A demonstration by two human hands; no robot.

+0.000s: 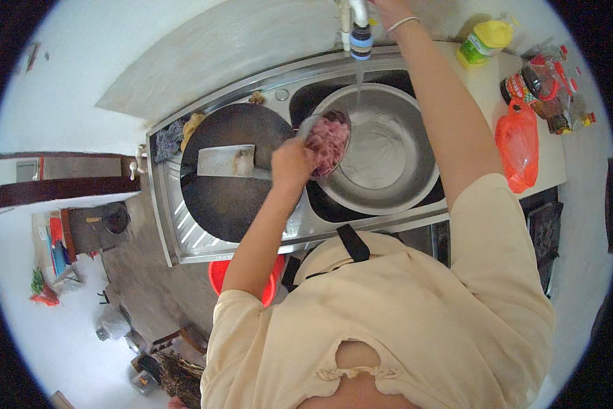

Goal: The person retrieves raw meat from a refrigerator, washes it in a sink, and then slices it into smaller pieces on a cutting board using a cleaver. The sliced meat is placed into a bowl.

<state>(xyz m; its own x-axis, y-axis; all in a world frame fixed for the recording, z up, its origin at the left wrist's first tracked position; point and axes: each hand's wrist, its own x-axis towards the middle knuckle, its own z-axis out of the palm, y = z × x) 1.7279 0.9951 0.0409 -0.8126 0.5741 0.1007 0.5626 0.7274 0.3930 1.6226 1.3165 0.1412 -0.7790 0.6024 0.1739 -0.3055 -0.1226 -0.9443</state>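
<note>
My left hand grips a bowl of pinkish-red cut meat. The bowl is tilted above the left rim of a wide stainless-steel basin, which sits in the sink. From the tap's blue-ringed filter nozzle, water runs into the basin. My right hand reaches up beside the tap, largely cut off by the top of the view, so its grip is hidden. Left of the basin, a cleaver lies flat on a round dark board, its handle near my left hand.
Scourers lie at the sink unit's left corner. On the right counter are a yellow-green container, a red plastic bag and several bottles. A red bucket stands below the sink's front edge. Farther left is a small pan.
</note>
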